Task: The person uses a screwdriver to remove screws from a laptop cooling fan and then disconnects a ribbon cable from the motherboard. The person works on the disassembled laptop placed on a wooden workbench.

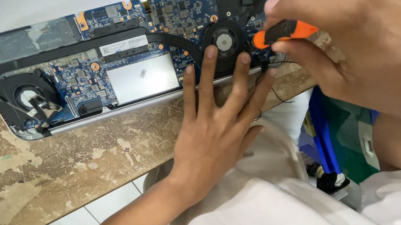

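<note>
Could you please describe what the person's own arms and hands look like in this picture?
Both are bare: the left hand and right hand wear no gloves, rings or watch that show. The left forearm is uncovered up to the elbow. White cloth, apparently the person's garment, lies along the lower edge beside both arms. No markings are visible, and the nails look short.

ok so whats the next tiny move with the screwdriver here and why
Probably seat the tip squarely and turn. The right hand grips the orange-handled screwdriver beside the right fan of the opened laptop, while the left hand lies flat, fingers on the laptop's edge, steadying it. The tip itself is hidden.
</note>
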